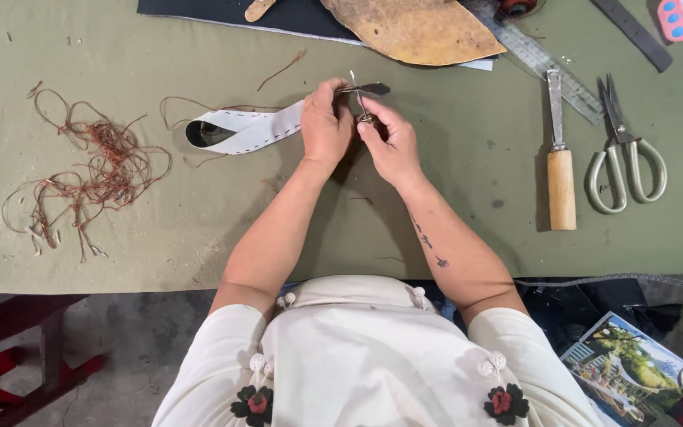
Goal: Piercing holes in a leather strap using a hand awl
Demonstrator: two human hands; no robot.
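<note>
My left hand (pixel 324 125) grips one end of a white leather strap (pixel 245 131) with stitch holes along its edges; the strap curls into a loop to the left on the green table cover (pixel 199 229). My right hand (pixel 389 142) pinches a small metal tool or needle (pixel 355 85) at the strap's end, where a dark tip (pixel 373 89) sticks out. Both hands meet above the middle of the table. A brown thread (pixel 191 104) runs from the strap toward the left.
A tangle of brown thread (pixel 88 170) lies at left. At right lie a wooden-handled knife (pixel 560 162), scissors (pixel 622 150) and a metal ruler (pixel 547 67). Tan leather (pixel 416 30) on a dark mat sits at the top. A picture card (pixel 630 368) lies at lower right.
</note>
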